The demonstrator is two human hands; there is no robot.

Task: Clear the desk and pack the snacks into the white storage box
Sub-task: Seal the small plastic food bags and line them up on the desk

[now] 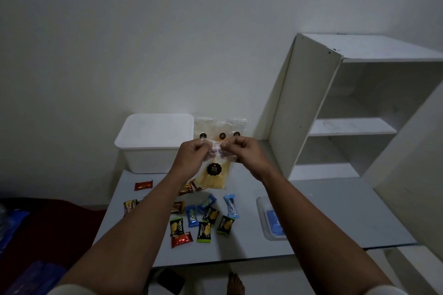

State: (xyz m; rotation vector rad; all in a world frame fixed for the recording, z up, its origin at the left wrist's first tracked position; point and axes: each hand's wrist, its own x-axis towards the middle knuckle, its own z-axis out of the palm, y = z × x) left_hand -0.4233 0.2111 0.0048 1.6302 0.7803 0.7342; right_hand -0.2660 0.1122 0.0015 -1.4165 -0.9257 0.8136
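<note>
Both hands, left hand (191, 154) and right hand (242, 151), were pinched on the top of a clear snack bag (215, 175), held aloft above the desk (323, 211). It was probably gripped there for sealing before the white storage box (153, 146), just beside at left, was loaded.

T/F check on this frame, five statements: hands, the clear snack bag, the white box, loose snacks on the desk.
1. Both hands grip the top of one clear snack bag. True: the left hand and the right hand pinch its upper edge.
2. The held bag is already inside the white storage box. False: it hangs above the desk, in front of the box.
3. More clear bags stand to the right of the box. True.
4. The desk holds no small wrapped snacks. False: blue packets, dark Nextar packets and red ones lie scattered.
5. The shelf unit is full of snacks. False: its visible shelves look bare.
</note>
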